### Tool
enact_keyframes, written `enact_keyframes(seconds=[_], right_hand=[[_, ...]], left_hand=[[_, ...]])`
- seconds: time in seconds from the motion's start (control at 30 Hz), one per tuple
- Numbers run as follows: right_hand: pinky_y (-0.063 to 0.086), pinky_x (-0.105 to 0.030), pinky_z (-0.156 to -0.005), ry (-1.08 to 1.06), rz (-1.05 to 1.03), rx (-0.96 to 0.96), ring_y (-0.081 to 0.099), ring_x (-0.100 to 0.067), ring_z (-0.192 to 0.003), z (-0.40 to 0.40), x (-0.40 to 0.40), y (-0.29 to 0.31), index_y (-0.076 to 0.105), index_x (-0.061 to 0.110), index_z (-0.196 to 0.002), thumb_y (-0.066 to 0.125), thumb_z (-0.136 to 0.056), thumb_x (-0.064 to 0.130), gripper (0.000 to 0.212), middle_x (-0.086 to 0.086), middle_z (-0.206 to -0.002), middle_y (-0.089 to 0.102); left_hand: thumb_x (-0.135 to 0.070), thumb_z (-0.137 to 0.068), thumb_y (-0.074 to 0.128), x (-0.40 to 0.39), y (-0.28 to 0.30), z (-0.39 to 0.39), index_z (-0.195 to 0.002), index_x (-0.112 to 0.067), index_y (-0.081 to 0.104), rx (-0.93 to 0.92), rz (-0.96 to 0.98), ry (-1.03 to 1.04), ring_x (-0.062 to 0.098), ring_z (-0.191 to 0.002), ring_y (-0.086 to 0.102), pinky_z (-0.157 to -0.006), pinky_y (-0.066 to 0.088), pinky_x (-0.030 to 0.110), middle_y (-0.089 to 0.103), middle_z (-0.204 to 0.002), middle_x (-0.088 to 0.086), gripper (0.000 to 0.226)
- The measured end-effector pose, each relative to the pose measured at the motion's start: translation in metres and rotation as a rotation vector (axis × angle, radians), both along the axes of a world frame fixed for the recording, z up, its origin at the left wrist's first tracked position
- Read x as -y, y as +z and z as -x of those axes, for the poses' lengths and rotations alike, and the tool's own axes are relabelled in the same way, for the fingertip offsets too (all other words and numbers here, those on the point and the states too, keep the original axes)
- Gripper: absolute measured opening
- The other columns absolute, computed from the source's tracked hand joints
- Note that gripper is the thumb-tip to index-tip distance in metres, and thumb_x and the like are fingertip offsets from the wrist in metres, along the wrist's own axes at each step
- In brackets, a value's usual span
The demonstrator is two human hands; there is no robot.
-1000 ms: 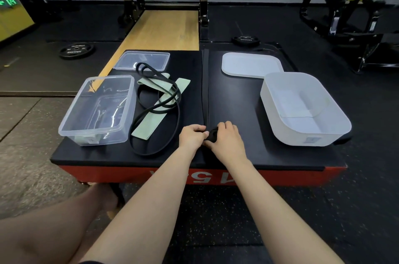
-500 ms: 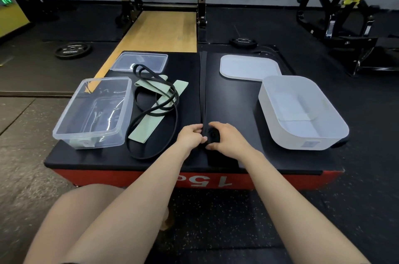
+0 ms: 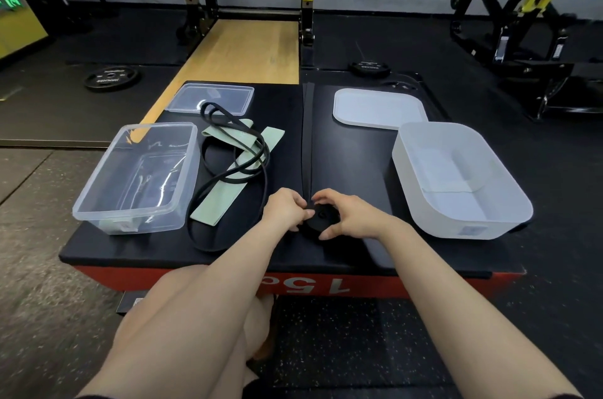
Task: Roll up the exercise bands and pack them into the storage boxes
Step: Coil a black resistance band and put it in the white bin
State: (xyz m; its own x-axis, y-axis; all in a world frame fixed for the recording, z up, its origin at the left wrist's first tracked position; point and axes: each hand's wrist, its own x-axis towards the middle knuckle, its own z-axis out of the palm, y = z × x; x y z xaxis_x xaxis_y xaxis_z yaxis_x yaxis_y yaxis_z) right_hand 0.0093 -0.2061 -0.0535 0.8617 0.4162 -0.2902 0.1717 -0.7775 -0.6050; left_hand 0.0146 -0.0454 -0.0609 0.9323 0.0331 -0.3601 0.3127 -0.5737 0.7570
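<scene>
Black band, half rolled, held between both hands.
Left hand pinches its edge; right hand curls round the coil.

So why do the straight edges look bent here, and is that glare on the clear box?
Head view: the wide-angle lens bows the platform edge and the floor lines. Bright reflections streak the clear box walls. The black band that both hands roll nearly vanishes against the dark top; the dim gym behind is soft.
</scene>
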Motion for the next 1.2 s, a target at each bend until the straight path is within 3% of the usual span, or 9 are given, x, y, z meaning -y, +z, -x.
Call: enact_keyframes(seconds=[0.23, 0.37, 0.53, 0.77, 1.07, 1.2], right_hand=[[0.041, -0.035, -0.099, -0.146, 0.203, 0.236, 0.032, -0.02, -0.128, 0.025, -0.017, -0.005, 0.037, 0.02, -0.139, 0.073, -0.077, 0.04, 0.075, -0.002, -0.134, 0.037], [0.043, -0.034, -0.089, -0.28, 0.243, 0.323, 0.038, -0.022, -0.12, 0.034, -0.036, -0.009, 0.042, 0.014, -0.13, 0.064, -0.077, 0.058, 0.072, -0.004, -0.125, 0.041], [0.042, -0.036, -0.095, -0.317, 0.192, 0.364, 0.039, -0.024, -0.121, 0.03, -0.04, -0.014, 0.043, 0.013, -0.134, 0.064, -0.084, 0.045, 0.063, -0.006, -0.127, 0.047], [0.032, -0.031, -0.105, -0.192, 0.115, 0.282, 0.034, -0.021, -0.132, 0.026, -0.025, -0.007, 0.032, 0.018, -0.145, 0.069, -0.083, 0.034, 0.074, -0.002, -0.142, 0.043], [0.038, -0.032, -0.103, 0.029, 0.12, 0.096, 0.043, -0.019, -0.127, 0.007, -0.008, 0.013, 0.034, 0.023, -0.137, 0.078, -0.075, 0.019, 0.075, 0.005, -0.14, 0.047], [0.04, -0.033, -0.1, 0.063, 0.143, 0.056, 0.046, -0.019, -0.123, 0.001, -0.007, 0.017, 0.037, 0.025, -0.135, 0.078, -0.075, 0.02, 0.073, 0.005, -0.14, 0.047]], left_hand=[[-0.018, -0.081, 0.072, -0.003, -0.003, -0.004, -0.09, -0.016, 0.057, -0.032, 0.008, -0.001, 0.018, -0.081, 0.066, -0.06, 0.052, 0.026, 0.067, -0.087, 0.006, 0.017], [-0.023, -0.078, 0.074, -0.006, -0.008, -0.005, -0.096, -0.02, 0.057, -0.004, 0.022, -0.013, 0.023, -0.096, 0.066, -0.075, 0.049, 0.031, 0.065, -0.096, 0.0, 0.025], [-0.011, -0.081, 0.071, -0.005, -0.009, -0.002, -0.134, -0.014, 0.048, 0.024, 0.143, -0.018, 0.02, -0.113, 0.055, -0.089, 0.044, 0.026, 0.057, -0.124, 0.004, 0.058], [-0.005, -0.081, 0.068, -0.002, -0.01, -0.003, -0.129, -0.009, 0.053, -0.012, 0.218, -0.004, 0.02, -0.121, 0.051, -0.107, 0.04, 0.034, 0.055, -0.13, 0.007, 0.051], [-0.023, -0.079, 0.072, -0.009, -0.015, -0.004, -0.097, -0.015, 0.062, 0.025, 0.18, 0.042, 0.018, -0.078, 0.066, -0.086, 0.055, 0.036, 0.067, -0.08, 0.0, 0.021], [-0.019, -0.081, 0.071, -0.007, -0.012, -0.004, -0.097, -0.013, 0.061, 0.033, 0.107, 0.011, 0.01, -0.069, 0.062, -0.057, 0.052, 0.025, 0.063, -0.074, -0.005, 0.019]])
